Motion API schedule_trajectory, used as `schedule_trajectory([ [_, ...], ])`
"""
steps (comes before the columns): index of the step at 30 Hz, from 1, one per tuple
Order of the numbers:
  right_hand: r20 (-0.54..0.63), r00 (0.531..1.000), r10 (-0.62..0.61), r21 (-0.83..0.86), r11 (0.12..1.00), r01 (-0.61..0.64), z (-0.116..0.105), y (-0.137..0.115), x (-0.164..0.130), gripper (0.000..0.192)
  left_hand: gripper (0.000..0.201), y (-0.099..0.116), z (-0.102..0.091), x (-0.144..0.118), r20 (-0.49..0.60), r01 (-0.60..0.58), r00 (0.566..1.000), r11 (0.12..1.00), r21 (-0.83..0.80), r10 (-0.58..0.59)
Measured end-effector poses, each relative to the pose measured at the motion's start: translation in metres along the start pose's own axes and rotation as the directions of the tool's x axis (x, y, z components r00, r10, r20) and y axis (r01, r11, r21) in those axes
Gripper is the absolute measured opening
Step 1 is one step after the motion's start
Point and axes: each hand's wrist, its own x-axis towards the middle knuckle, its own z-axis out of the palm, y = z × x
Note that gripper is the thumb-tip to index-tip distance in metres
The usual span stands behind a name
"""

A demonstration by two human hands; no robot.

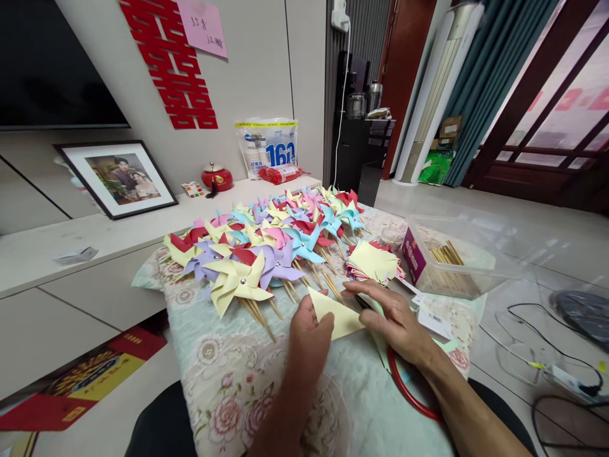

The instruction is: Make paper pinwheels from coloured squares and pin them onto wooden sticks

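A pale yellow sheet of paper (340,317), folded to a triangle, is held between my two hands above the cloth. My left hand (311,327) pinches its left corner between thumb and fingers. At the right end, my right hand (392,311) closes on the paper with thumb and bent fingers. Under my right wrist lies a red loop handle (413,397), seemingly of scissors; the rest is mostly hidden by the hand. Beyond my hands, many finished paper pinwheels on sticks lie heaped, a yellow pinwheel (240,282) nearest. A stack of coloured paper squares (373,261) lies past my right hand.
A clear plastic box (457,282) with thin sticks (447,254) stands at the right, beside a small white box (434,322). The flowered tablecloth (228,406) covers the table. Behind it, a white cabinet holds a framed photo (118,181) and a bag of cups (266,149).
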Motion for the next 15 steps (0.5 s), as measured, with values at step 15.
schedule_trajectory([
  [15, 0.017, 0.904, 0.428, 0.186, 0.887, -0.423, 0.0074, 0.0033, 0.0024, 0.018, 0.059, 0.0004, 0.0048, -0.0065, 0.150, -0.132, 0.983, 0.976, 0.173, 0.106],
])
